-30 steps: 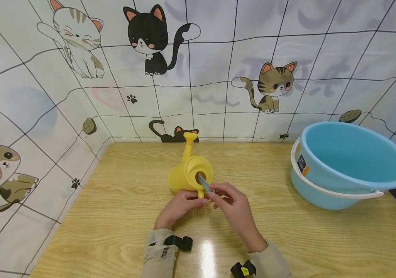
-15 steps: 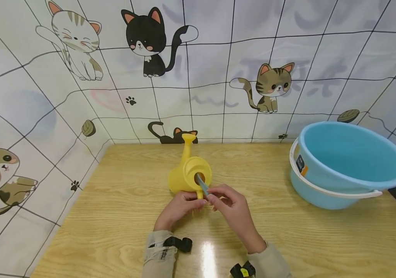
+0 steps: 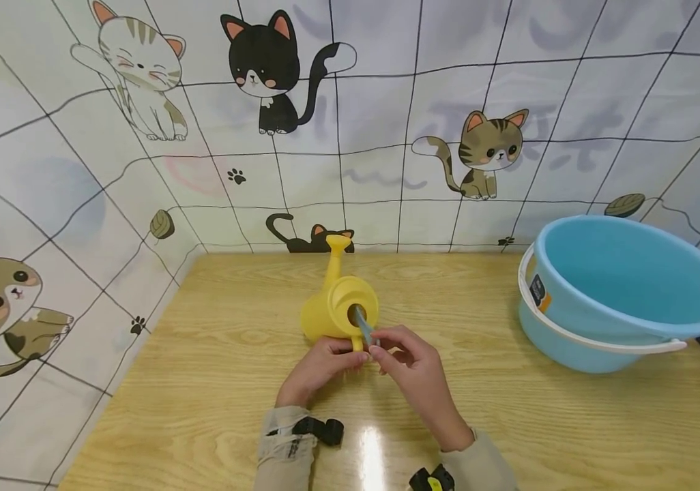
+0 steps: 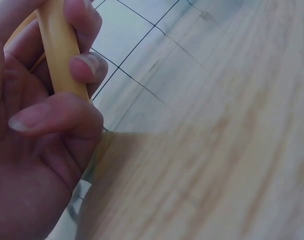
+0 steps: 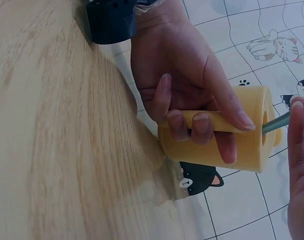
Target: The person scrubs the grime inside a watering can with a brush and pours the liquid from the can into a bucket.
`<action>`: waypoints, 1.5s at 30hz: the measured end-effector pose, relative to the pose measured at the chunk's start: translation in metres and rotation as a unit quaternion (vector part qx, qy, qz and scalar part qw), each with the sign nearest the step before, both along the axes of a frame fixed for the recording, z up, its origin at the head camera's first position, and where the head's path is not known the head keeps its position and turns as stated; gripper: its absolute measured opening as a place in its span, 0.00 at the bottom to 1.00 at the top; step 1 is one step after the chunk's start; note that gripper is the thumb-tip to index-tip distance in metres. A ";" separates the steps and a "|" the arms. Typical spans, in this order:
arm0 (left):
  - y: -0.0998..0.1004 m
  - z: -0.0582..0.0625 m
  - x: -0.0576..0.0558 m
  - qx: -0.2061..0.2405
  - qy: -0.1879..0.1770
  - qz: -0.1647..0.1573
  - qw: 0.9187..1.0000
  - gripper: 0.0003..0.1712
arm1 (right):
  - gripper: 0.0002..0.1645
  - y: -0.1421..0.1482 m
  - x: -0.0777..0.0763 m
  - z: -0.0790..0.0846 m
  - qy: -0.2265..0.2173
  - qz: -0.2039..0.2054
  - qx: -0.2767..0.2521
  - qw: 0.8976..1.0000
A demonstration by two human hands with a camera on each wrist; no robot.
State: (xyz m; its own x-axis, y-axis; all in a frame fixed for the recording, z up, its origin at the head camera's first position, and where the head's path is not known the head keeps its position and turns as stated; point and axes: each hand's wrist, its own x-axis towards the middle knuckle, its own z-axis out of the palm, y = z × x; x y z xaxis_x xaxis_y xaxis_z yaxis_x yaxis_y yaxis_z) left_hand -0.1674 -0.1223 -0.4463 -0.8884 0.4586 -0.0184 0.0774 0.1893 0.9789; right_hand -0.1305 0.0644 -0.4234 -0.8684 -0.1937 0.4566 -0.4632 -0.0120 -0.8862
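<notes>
A yellow watering can (image 3: 319, 319) stands on the table in the head view, its spout toward the wall and its round opening toward me. My left hand (image 3: 321, 368) grips the can's handle; in the left wrist view its fingers curl round the yellow handle (image 4: 64, 55). Between thumb and fingers my right hand (image 3: 414, 363) pinches a slim grey-blue stick (image 3: 363, 327), which slants into the opening. The right wrist view shows the same stick (image 5: 277, 123) entering the can. Its far end is hidden inside, so I cannot tell what kind of tool it is.
A large light-blue bucket (image 3: 602, 344) with a white carrying handle (image 3: 595, 342) stands tilted on the right of the wooden table (image 3: 215, 409). Behind the table hangs a white sheet (image 3: 381, 116) with black grid lines and printed cats.
The grey-blue stick shifts its slant slightly in the can's opening as my right fingers move a little. My left hand and the watering can keep their places.
</notes>
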 end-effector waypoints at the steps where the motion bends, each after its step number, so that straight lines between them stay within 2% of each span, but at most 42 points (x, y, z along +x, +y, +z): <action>1: 0.000 0.000 0.000 0.001 0.001 0.000 1.000 0.20 | 0.13 0.000 -0.001 -0.001 -0.003 -0.001 0.002 1.000; 6: 0.000 0.000 -0.001 0.007 0.003 0.000 1.000 0.19 | 0.17 0.001 -0.002 -0.003 -0.039 -0.017 0.014 0.999; 10: 0.000 0.000 -0.002 0.009 0.002 -0.002 1.000 0.19 | 0.18 0.001 -0.003 -0.004 -0.075 -0.023 0.001 0.997; 19: 0.001 -0.002 -0.001 0.021 0.015 -0.011 1.000 0.14 | 0.17 0.001 -0.003 0.001 -0.102 -0.039 -0.029 0.994; 25: 0.000 -0.002 -0.001 0.021 0.006 -0.013 1.000 0.16 | 0.18 0.005 -0.002 0.008 -0.137 -0.040 -0.090 0.986; 31: 0.002 0.001 -0.001 0.034 0.004 -0.016 0.999 0.18 | 0.20 0.006 0.000 0.017 -0.140 -0.039 -0.145 0.979; 38: 0.003 0.001 -0.002 0.039 0.009 -0.011 0.999 0.18 | 0.21 0.007 -0.002 0.017 -0.146 -0.040 -0.145 0.978; 45: 0.003 0.003 -0.003 0.035 -0.005 -0.018 0.999 0.20 | 0.21 0.006 -0.006 0.013 -0.179 -0.040 -0.166 0.969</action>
